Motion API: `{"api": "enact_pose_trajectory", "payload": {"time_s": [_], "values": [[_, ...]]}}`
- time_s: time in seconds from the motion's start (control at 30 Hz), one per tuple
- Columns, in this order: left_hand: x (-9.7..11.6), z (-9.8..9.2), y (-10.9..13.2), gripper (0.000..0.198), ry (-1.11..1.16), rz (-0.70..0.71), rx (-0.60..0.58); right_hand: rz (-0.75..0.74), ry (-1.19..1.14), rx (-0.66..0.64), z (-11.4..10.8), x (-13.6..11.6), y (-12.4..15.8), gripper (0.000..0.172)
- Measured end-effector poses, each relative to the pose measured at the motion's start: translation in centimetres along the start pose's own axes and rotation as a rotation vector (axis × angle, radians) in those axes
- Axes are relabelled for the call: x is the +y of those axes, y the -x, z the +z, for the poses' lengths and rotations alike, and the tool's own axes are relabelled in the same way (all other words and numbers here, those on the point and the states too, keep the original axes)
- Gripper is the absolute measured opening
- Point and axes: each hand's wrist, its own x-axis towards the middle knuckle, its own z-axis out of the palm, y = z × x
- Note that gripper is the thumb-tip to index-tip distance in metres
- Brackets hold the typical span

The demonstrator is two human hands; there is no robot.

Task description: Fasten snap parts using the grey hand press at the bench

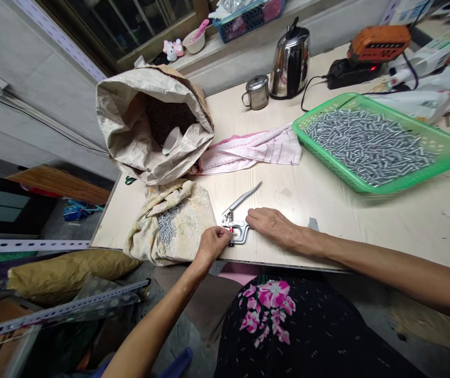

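Note:
A small metal hand press (242,231) with a long silver lever (244,197) lies on the table near its front edge. My left hand (213,245) is at the press's left side, thumb and fingertips pinched by its red part; what they hold is too small to name. On the other side, my right hand (266,223) has its fingers curled against the right end of the frame. Left of the press, a patterned cloth (193,210) carries a pile of small metal pins (168,224).
A green basket (327,157) full of similar metal pieces stands at the right. Behind the cloth is an open sack (122,115) with a white cup (172,140) inside. A pink-white towel (256,152), a steel mug (257,93) and a kettle (290,62) are farther back.

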Motion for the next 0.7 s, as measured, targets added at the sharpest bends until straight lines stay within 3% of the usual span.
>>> {"api": "enact_pose_trajectory", "payload": {"time_s": [0.1, 0.23, 0.37, 0.53, 0.7], "values": [[0.3, -0.4, 0.4, 0.018, -0.101, 0.075, 0.083, 0.004, 0.046, 0.007, 0.4, 0.0, 0.0, 0.023], [1.1, -1.5, 1.5, 0.011, -0.539, 0.321, 0.246, -0.018, 0.176, 0.053, 1.3, 0.1, 0.2, 0.025], [1.3, -1.8, 1.9, 0.016, -0.867, 0.459, 0.182, -0.056, 0.25, 0.099, 1.9, 0.3, 0.5, 0.026], [0.3, -1.4, 0.9, 0.013, -0.651, 0.447, 0.12, -0.034, 0.197, 0.07, 1.9, 0.6, 0.6, 0.025], [-0.6, -1.3, 0.7, 0.014, -0.331, 0.392, 0.154, -0.075, 0.281, 0.111, 1.8, 0.6, 0.6, 0.024]]}}
